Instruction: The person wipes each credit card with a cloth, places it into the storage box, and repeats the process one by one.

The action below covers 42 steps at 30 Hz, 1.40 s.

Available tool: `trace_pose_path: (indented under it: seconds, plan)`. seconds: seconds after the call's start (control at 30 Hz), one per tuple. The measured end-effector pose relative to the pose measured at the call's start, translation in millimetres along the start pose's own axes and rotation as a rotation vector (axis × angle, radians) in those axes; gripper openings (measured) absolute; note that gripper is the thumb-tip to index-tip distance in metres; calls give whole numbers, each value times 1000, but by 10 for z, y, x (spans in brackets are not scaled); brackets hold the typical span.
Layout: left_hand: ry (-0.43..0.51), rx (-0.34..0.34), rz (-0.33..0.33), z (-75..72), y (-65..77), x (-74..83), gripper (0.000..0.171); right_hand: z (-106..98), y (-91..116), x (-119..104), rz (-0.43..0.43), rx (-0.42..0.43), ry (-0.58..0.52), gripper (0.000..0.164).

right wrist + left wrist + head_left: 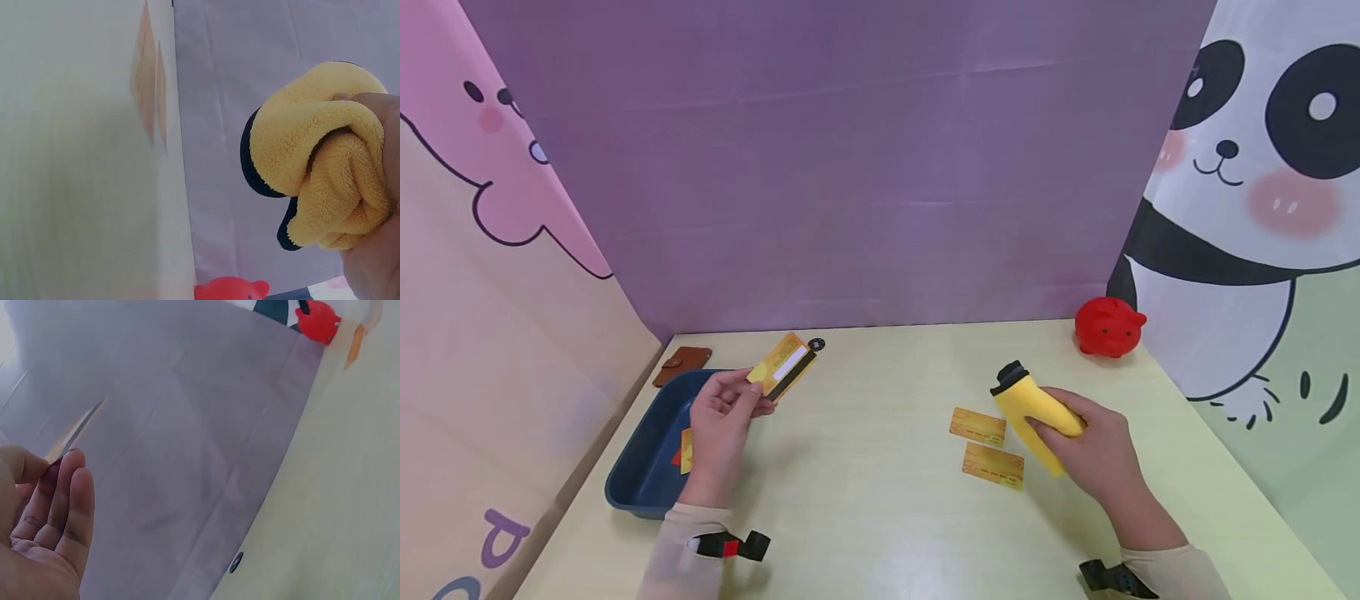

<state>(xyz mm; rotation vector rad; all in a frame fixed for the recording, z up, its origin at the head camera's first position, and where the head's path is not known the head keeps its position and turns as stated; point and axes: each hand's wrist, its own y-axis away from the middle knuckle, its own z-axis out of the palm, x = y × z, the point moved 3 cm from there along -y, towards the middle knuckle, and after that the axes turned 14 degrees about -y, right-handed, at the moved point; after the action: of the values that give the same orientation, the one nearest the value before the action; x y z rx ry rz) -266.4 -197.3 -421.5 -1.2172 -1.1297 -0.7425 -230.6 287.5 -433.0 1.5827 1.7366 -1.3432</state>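
Between thumb and fingers, my left hand (724,429) pinches a gold bank card (784,367), its dark stripe and white strip facing me. In the left wrist view the card (78,430) shows nearly edge-on. My right hand (1097,446) grips a bunched yellow cloth (1037,412) with dark edging, held above the table; its fluffy folds (325,150) fill the right wrist view. Two more gold cards, an upper card (977,426) and a lower card (993,465), lie on the table just left of the cloth.
Under and beside my left forearm stands a blue tray (643,450) with a gold card (687,451) and something red inside. Behind it lies a brown leather wallet (682,365). A small black disc (816,343) sits near the back edge. A red piggy bank (1108,327) stands back right.
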Motion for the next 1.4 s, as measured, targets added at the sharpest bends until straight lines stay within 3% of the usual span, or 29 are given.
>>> trace_pose_path:
  seconds: [0.2, 0.53, 0.67, 0.93, 1.2, 1.4]
  plan:
    - [20, 79, 35, -204, -68, -46, 28, -21, -3, 82, 21, 2, 7, 52]
    - [-16, 209, -16, -565, -150, -103, 29, -35, -13, 124, 64, -18, -3, 55]
    - [-26, 232, -65, -678, -173, -126, 29, -38, -14, 131, 33, -8, -1, 52]
    - [-135, 260, -188, -837, -173, -187, 30, -32, -8, 164, 18, -11, 3, 49]
    - [-342, 221, -324, -985, -164, -265, 31, -23, -15, 194, 26, -21, 7, 50]
    - [-463, 131, -407, -1030, -169, -326, 37, -15, -18, 201, 21, -30, 13, 52]
